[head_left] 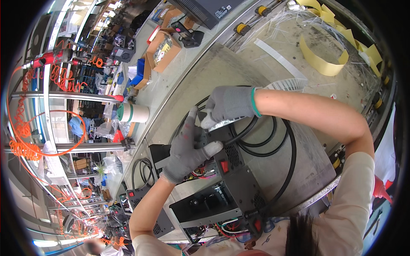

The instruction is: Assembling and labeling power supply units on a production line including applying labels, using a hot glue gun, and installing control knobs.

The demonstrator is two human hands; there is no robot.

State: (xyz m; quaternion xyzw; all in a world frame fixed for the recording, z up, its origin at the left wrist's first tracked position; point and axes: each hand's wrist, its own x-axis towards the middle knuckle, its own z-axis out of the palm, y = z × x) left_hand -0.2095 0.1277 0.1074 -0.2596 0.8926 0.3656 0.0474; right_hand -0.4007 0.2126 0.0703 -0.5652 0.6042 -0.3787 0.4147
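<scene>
My left hand (184,150), in a grey glove with pale fingertips, lies along a black metal case (232,158) with vent holes and a red rocker switch (224,166). Its thumb and forefinger are stretched wide apart. Just beyond, my right hand (228,104), gloved in grey with a green cuff, curls its fingers down at the case's upper end. A pale printed strip (227,122) shows under those fingers, and they seem to pinch it. Thick black cable (294,158) loops out beside the case. Coloured wires show inside its open side.
A second black case (213,200) stands nearer me, with wires exposed. A printed paper strip (288,85) lies beyond my right forearm. Curled yellow tape (322,64) and white scraps lie at the far right. Cardboard boxes (163,51) and a white-and-green canister (134,113) stand left on a bench.
</scene>
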